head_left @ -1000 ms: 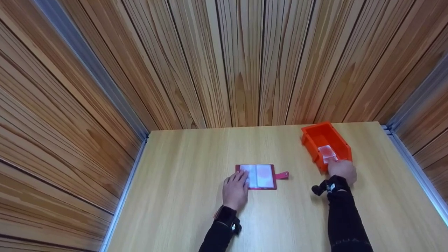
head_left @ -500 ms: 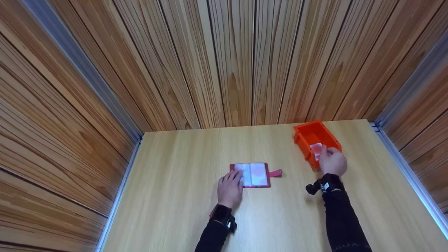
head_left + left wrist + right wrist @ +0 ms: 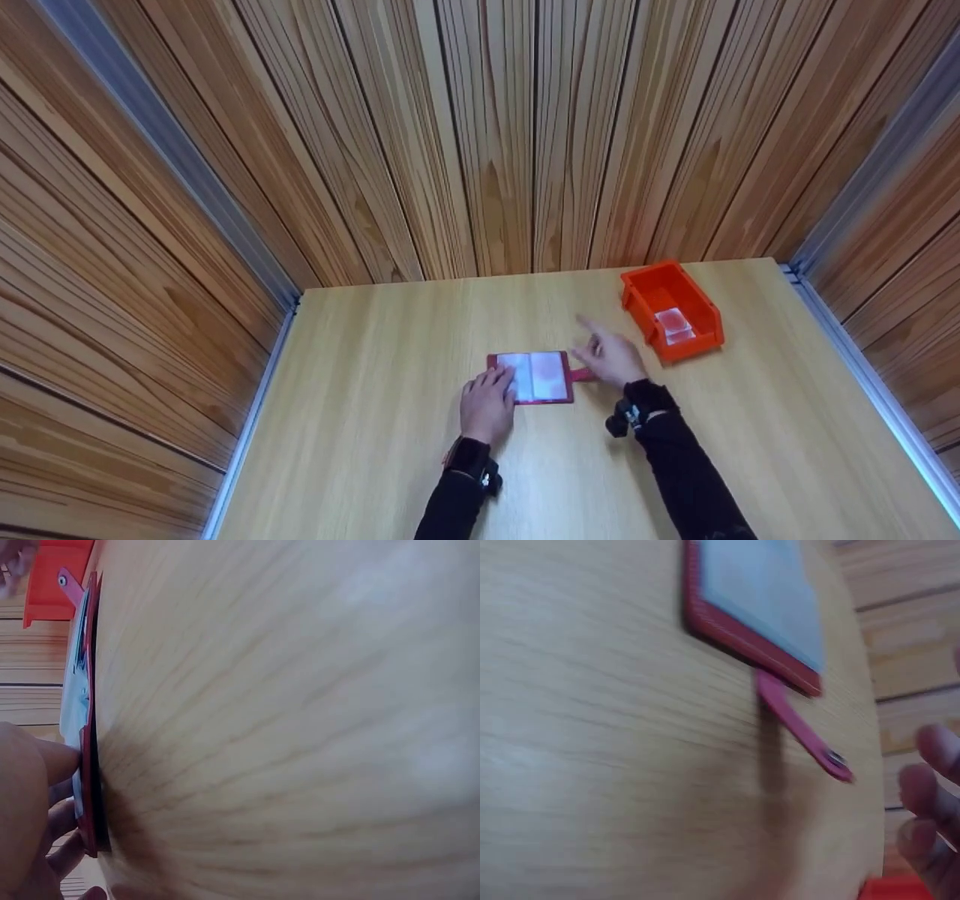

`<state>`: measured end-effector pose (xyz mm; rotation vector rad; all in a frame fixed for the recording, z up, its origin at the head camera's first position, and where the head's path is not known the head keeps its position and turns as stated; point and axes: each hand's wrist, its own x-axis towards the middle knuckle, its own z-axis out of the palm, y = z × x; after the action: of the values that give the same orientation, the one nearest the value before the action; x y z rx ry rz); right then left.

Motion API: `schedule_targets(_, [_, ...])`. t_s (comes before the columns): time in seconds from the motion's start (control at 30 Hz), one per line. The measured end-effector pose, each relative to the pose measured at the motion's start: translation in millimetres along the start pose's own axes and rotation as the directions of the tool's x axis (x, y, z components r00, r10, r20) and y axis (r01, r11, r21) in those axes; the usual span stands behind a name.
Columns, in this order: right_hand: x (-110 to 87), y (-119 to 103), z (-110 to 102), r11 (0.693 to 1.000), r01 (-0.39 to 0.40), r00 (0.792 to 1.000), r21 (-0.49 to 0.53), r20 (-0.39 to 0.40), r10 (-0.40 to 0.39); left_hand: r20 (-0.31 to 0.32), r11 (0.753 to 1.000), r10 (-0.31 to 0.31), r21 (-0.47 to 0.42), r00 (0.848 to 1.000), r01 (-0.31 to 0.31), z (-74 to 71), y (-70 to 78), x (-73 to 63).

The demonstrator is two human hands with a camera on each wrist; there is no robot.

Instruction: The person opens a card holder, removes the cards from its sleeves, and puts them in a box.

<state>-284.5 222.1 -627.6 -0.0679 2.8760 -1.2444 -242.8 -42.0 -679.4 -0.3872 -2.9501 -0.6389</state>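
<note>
A small red card holder [image 3: 550, 377] lies open on the table, its pale clear sleeves facing up. Its pinkish-red strap, with a metal snap [image 3: 835, 757], sticks out to the right. My left hand [image 3: 487, 409] rests on the left page, fingers laid over it; in the left wrist view the thumb [image 3: 60, 760] is at the cover's near edge. Over the strap hovers my right hand [image 3: 613, 361], index finger stretched out and other fingers loosely bent, with nothing seen in it. Pale square pieces with pink middles [image 3: 674, 325] lie in the orange bin [image 3: 660, 281].
The bin stands at the back right of the light wooden table [image 3: 360, 420]. Wood-plank walls [image 3: 495, 135] rise behind and at both sides, with metal rails [image 3: 251, 427] along the table's side edges.
My right hand has come out of the bin and moved left to the strap, leaving the square pieces in the bin. The left hand has stayed on the card holder.
</note>
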Motion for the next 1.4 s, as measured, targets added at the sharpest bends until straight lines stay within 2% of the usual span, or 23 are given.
schedule_targets(0.1, [-2.8, -5.2, 18.3, 0.997, 0.034, 0.993, -0.068, 0.111, -0.026, -0.022, 1.000, 0.008, 0.020, 1.000, -0.008, -1.0, -0.5, 1.8])
schedule_targets(0.2, [-5.4, -5.5, 34.5, 0.985, 0.081, 0.983, -0.150, 0.175, -0.054, -0.022, 0.999, 0.004, 0.036, 1.000, -0.004, -2.2, -0.3, 1.2])
schedule_targets(0.3, [-8.3, -2.9, 45.3, 0.968, 0.109, 0.977, -0.226, 0.202, -0.063, -0.004, 1.000, -0.004, 0.029, 1.000, 0.004, -1.9, 0.5, 0.8])
schedule_targets(0.47, [-9.9, 1.9, 52.2, 0.957, 0.121, 0.980, -0.264, 0.182, -0.074, 0.003, 1.000, 0.009, 0.019, 1.000, -0.009, -1.8, 1.0, 3.3])
schedule_targets(0.7, [-8.0, 4.6, 54.3, 0.974, 0.088, 0.984, -0.209, 0.170, -0.052, 0.037, 0.999, -0.031, -0.020, 0.999, 0.032, -7.3, -0.5, 4.1])
schedule_targets(0.87, [-8.4, 7.3, 54.8, 0.982, 0.079, 0.988, -0.171, 0.146, -0.054, 0.049, 0.999, -0.020, -0.035, 0.999, 0.022, -6.9, 0.5, 2.5])
schedule_targets(1.07, [-8.7, 9.1, 57.0, 0.996, 0.070, 0.997, -0.058, 0.025, -0.069, 0.060, 0.999, -0.020, -0.032, 0.998, 0.022, -3.9, -0.5, 2.6])
schedule_targets(1.23, [-9.8, 8.4, 59.4, 1.000, -0.005, 0.999, 0.002, -0.050, 0.005, 0.053, 1.000, -0.012, -0.010, 0.999, 0.012, -2.8, -2.0, 3.0])
schedule_targets(1.4, [-8.7, 4.3, 58.7, 0.996, -0.088, 0.996, 0.028, -0.007, 0.089, 0.056, 1.000, -0.016, -0.020, 0.998, 0.017, -3.1, -1.9, 2.8])
